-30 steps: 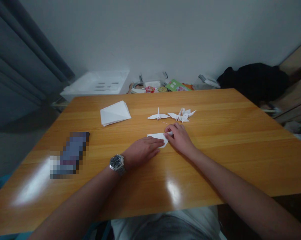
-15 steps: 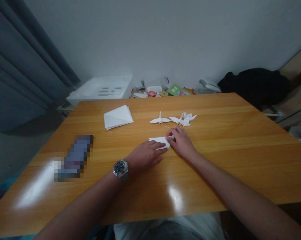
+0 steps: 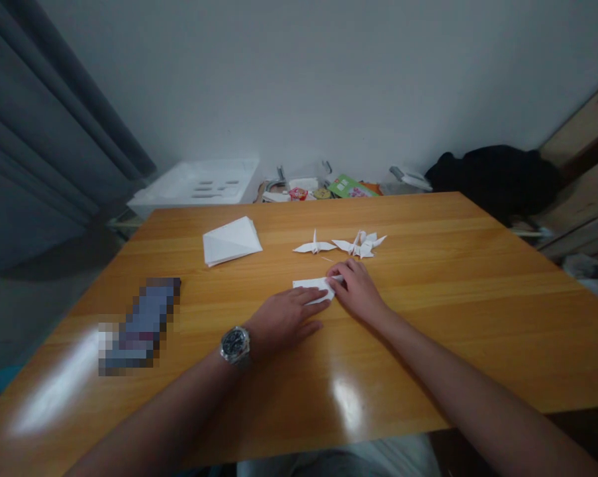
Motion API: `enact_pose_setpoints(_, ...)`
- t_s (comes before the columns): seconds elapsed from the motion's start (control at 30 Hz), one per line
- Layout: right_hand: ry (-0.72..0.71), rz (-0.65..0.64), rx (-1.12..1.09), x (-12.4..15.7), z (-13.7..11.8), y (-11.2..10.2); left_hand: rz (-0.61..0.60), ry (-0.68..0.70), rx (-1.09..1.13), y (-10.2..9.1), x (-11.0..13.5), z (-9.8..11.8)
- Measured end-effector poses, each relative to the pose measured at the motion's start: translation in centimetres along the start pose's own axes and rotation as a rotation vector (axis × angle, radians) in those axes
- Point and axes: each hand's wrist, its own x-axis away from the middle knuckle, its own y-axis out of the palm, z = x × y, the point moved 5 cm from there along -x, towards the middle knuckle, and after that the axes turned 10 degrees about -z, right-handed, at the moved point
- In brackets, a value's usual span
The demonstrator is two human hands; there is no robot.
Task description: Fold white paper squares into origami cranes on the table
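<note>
A folded piece of white paper lies flat on the wooden table. My left hand, with a wristwatch on the wrist, lies on its near edge with fingers stretched flat. My right hand presses its fingertips on the paper's right end, fingers curled. Beyond the hands stand folded white paper cranes: one alone and a small cluster to its right.
A stack of white paper sheets lies at the back left. A pixelated dark object lies near the left edge. Behind the table are a white box, small clutter and a black bundle.
Both hands stay on the folded paper; the right fingers have slid slightly along its right end. The view has shifted a little.
</note>
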Motion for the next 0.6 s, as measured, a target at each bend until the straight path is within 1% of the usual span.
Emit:
enact_pose_setpoints(0.1,-0.052,0.059,-0.071,0.2,-0.1,-0.8,0.014,-0.02,-0.006,-0.1,-0.4,-0.7)
enact_pose_setpoints(0.17,-0.114,0.036,-0.072,0.4,-0.2,-1.3,0.019,-0.024,-0.003,-0.1,-0.6,-1.1)
enact_pose_setpoints(0.27,-0.205,-0.109,-0.037,0.8,-0.3,-1.8,0.025,-0.029,0.009,-0.2,-0.7,-1.3)
enact_pose_setpoints(0.37,-0.242,-0.255,0.064,1.4,-0.3,-2.3,0.024,-0.032,0.023,-0.3,-0.6,-1.3)
enact_pose_setpoints(0.5,-0.227,-0.41,0.22,2.2,-0.5,-2.9,0.049,-0.012,0.051,-0.3,-0.5,-1.1)
enact_pose_setpoints(0.6,-0.206,-0.467,0.273,2.5,-0.7,-3.3,0.067,0.0,0.066,-0.2,-0.6,-1.1)
